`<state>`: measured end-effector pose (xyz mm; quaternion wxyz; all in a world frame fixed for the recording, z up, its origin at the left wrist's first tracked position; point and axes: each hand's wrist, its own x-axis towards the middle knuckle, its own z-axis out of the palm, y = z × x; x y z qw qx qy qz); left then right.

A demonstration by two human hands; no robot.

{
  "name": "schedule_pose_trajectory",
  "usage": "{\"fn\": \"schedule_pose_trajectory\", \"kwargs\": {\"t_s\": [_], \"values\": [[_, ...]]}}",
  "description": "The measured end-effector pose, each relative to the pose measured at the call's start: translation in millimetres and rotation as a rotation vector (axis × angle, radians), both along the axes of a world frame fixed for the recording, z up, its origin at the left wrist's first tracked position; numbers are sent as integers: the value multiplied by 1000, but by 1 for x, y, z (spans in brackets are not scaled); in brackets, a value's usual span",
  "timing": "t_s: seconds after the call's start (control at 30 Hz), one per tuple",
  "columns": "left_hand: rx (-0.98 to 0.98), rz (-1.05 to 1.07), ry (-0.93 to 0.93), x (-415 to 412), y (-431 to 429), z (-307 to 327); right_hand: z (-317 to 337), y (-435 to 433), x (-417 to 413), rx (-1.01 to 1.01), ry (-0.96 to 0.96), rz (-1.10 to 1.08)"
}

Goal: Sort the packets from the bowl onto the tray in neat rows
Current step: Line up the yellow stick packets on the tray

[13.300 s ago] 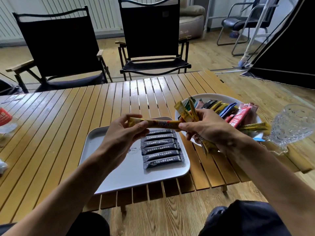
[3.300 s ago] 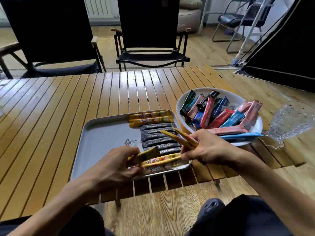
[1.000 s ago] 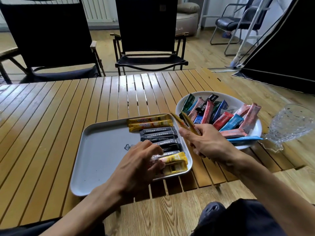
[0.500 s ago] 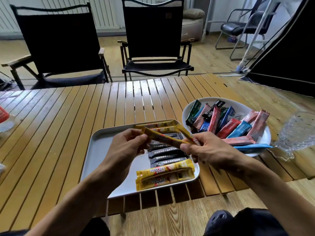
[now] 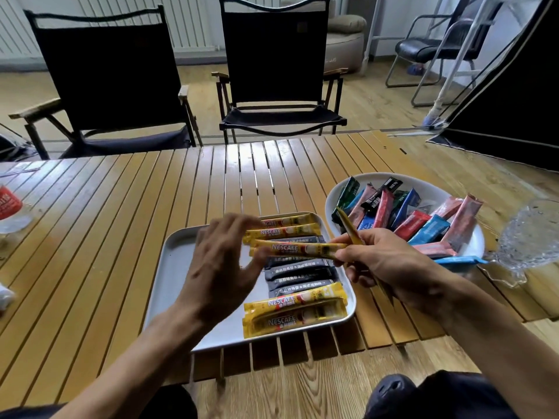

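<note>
Hands are working over the white tray (image 5: 181,267): right hand (image 5: 387,261) gripping two yellow Nescafé sticks (image 5: 290,248), one level, one poking upward; left hand (image 5: 220,267) hovering, fingers spread, at the level stick's free end. Mixed packets (image 5: 429,229) lying in the bowl (image 5: 423,179).

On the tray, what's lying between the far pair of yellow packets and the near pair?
A row of dark packets, partly hidden by the held yellow packet, as the head view shows.

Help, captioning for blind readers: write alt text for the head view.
A right hand grips a yellow Nescafe stick packet over a grey metal tray of rowed packets, left hand at its other end; a white bowl holds more.
</note>
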<state>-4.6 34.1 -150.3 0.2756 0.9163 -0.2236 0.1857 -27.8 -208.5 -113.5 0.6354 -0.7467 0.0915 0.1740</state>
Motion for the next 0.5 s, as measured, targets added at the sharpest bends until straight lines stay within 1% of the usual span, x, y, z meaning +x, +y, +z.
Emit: {"fn": "schedule_pose_trajectory", "kwargs": {"t_s": [0.03, 0.07, 0.2, 0.23, 0.33, 0.37, 0.5], "values": [[83, -88, -61, 0, -2, 1, 0, 1, 0, 8, 5, 14], [116, -154, -63, 0, -6, 3, 0, 2, 1, 18, 13, 28], [134, -274, -43, 8, -18, 5, 1, 4, 4, 33, 12, 53], [141, -278, -25, 13, -17, 5, 1, 3, 5, 5, -5, 29], [159, -231, -11, 35, -16, 0, -4, -2, 6, -249, -111, -68], [160, -210, -12, 43, -17, -2, -5, -3, 6, -295, -140, -81], [204, -184, -4, 60, -34, -15, -4, -2, 3, -305, -203, -48]]}}
